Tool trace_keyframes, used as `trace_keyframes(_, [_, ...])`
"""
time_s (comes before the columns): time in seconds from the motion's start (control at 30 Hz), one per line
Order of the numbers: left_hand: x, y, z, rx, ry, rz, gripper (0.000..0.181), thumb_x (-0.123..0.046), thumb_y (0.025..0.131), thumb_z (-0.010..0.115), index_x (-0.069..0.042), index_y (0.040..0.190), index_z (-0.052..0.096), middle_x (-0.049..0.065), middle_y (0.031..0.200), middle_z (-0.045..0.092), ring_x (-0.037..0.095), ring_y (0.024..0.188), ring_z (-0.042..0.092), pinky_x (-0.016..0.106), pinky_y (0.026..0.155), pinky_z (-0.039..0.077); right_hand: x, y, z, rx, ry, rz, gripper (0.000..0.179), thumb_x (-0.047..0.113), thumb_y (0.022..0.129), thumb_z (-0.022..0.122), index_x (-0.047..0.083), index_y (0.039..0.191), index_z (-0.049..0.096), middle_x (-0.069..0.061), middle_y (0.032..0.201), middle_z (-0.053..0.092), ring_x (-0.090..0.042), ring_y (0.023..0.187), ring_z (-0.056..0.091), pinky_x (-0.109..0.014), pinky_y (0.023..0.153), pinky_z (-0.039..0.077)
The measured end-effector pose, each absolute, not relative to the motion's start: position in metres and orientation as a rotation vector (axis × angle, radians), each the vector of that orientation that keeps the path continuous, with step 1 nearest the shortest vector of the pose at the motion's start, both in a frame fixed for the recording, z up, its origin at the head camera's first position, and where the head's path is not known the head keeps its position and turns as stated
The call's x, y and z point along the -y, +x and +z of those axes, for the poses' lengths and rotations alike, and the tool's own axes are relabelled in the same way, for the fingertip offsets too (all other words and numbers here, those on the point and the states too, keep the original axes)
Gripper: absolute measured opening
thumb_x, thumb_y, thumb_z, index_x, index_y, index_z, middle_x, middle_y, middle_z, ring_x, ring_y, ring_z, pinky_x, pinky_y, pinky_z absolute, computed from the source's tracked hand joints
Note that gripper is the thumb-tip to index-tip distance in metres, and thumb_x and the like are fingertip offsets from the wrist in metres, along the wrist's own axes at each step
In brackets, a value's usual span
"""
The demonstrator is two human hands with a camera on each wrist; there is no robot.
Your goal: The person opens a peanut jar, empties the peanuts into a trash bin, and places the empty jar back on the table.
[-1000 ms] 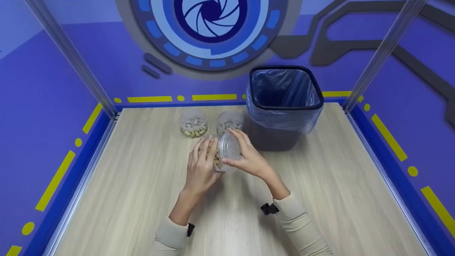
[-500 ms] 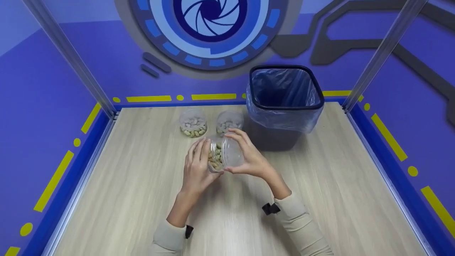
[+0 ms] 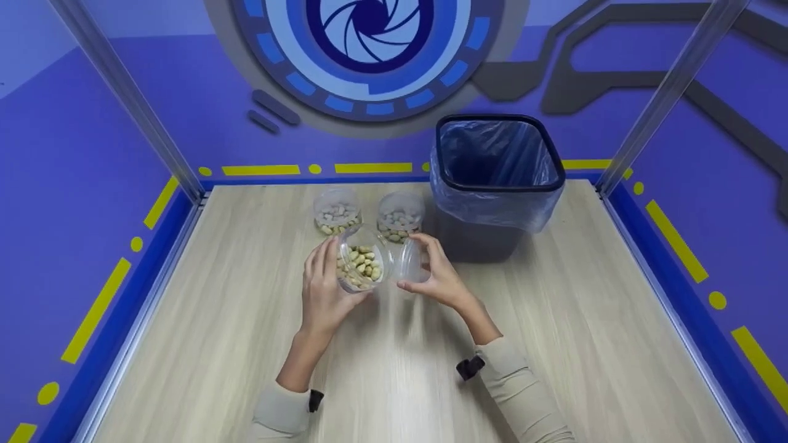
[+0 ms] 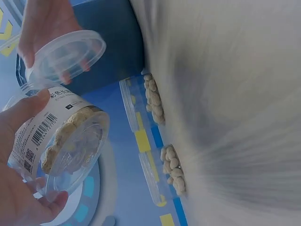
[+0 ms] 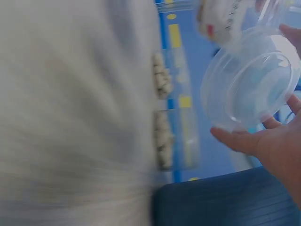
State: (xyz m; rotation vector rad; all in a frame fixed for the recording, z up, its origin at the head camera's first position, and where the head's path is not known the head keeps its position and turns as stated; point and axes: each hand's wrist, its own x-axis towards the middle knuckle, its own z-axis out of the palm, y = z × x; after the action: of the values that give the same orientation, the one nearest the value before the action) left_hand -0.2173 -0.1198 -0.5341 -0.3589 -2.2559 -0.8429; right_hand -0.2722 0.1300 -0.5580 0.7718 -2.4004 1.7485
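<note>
My left hand [image 3: 320, 292] grips a clear plastic jar [image 4: 35, 129] with a white printed label, tilted with its mouth towards the right. Inside lie pale green-brown, nut-like pieces [image 3: 363, 261]. A round clear lid [image 3: 409, 261] is held by its edge in my right hand [image 3: 446, 280], apart from the jar mouth and just right of it. In the right wrist view the lid [image 5: 251, 80] shows its broad round face between thumb and fingers. Behind the hands stand two similar jars, one left [image 3: 337, 212] and one right [image 3: 400, 215], with similar pieces in them.
A dark bin [image 3: 480, 240] with a clear bag over its rim stands at the back right, close to the right-hand jar. The pale wooden tabletop [image 3: 554, 344] is bordered by blue walls at the back and sides.
The lid and the jar, together at first, have come apart. My left hand has moved left and turned the jar mouth upward, so the pieces show more; the right hand has shifted slightly right.
</note>
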Motion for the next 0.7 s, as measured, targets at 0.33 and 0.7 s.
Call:
trace_keyframes(0.33, [0.127,-0.219,-0.534,2.276,-0.314,-0.88,0.12,-0.032,0.052,0.102,-0.002,0.151,0.042,0.022,0.148,0.049,0.042,0.136,0.043,0.059,0.111,0.041,-0.124,-0.281,-0.608,2.263,0.679,2.257,0.091,0.0,0.079,0.083,-0.004,0.147,0.023,-0.036,0.149,0.026,-0.054,0.14,0.032,-0.058,0.119,0.03])
trace_keyframes(0.7, [0.126,-0.219,-0.537,2.275,-0.311,-0.87,0.12,-0.032,0.051,0.102,-0.002,0.151,0.043,0.02,0.149,0.048,0.041,0.136,0.043,0.058,0.11,0.041,-0.128,-0.292,-0.616,2.129,0.76,2.501,0.094,-0.013,0.075,0.081,-0.01,0.14,0.013,-0.04,0.158,0.01,-0.049,0.151,0.011,-0.049,0.124,0.017])
